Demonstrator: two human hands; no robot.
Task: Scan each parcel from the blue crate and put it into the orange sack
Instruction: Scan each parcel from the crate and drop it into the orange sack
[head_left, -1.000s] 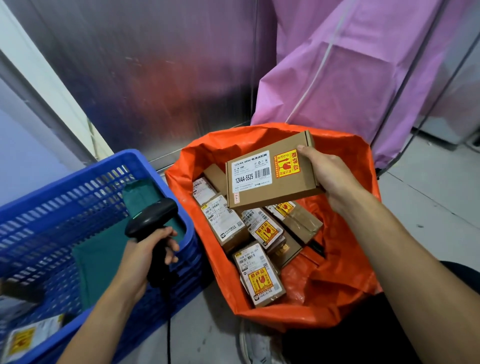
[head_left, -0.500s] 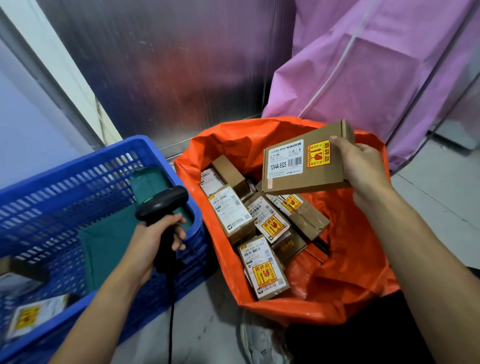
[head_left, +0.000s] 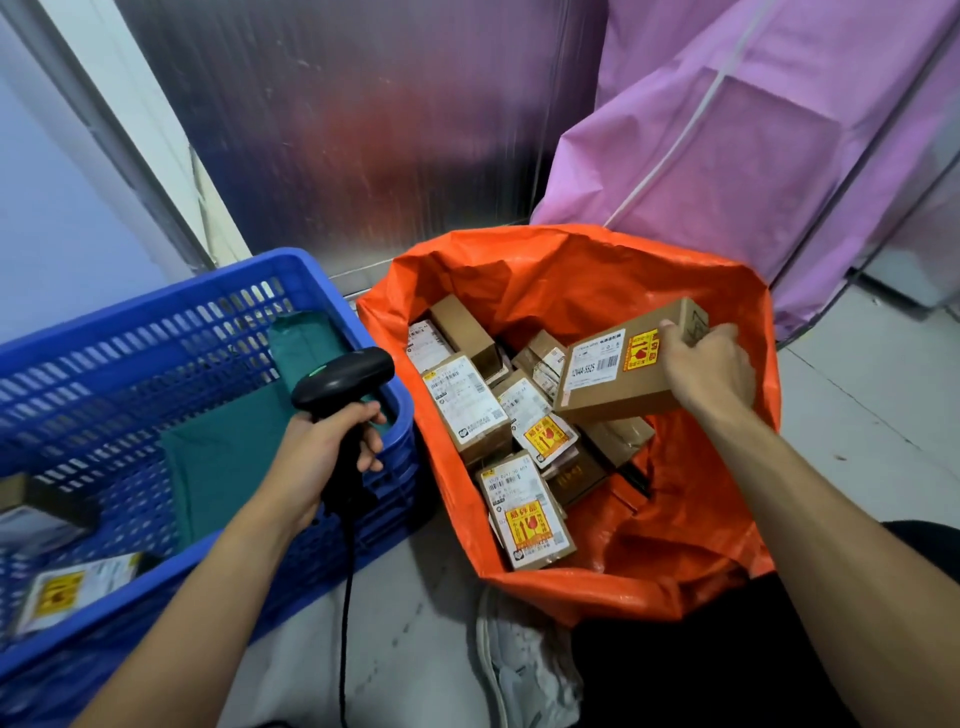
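My right hand (head_left: 709, 366) grips a brown cardboard parcel (head_left: 613, 374) by its right end, low inside the open orange sack (head_left: 587, 270), just above the pile there. Several labelled parcels (head_left: 470, 400) lie in the sack. My left hand (head_left: 324, 447) holds a black barcode scanner (head_left: 340, 379) by its handle over the right edge of the blue crate (head_left: 156, 306). Its cable hangs down to the floor. In the crate lie a green cloth (head_left: 223, 452) and a parcel with a yellow sticker (head_left: 72, 587) at the near left.
A metal wall panel (head_left: 363, 130) stands behind crate and sack. A pink fabric cover (head_left: 753, 145) hangs at the back right, touching the sack's rim. Grey floor (head_left: 857, 415) shows to the right. A white crumpled item (head_left: 524, 670) lies on the floor below the sack.
My right hand has lowered the parcel from above the sack down into it, onto the pile. My left hand with the scanner has stayed at the crate's edge.
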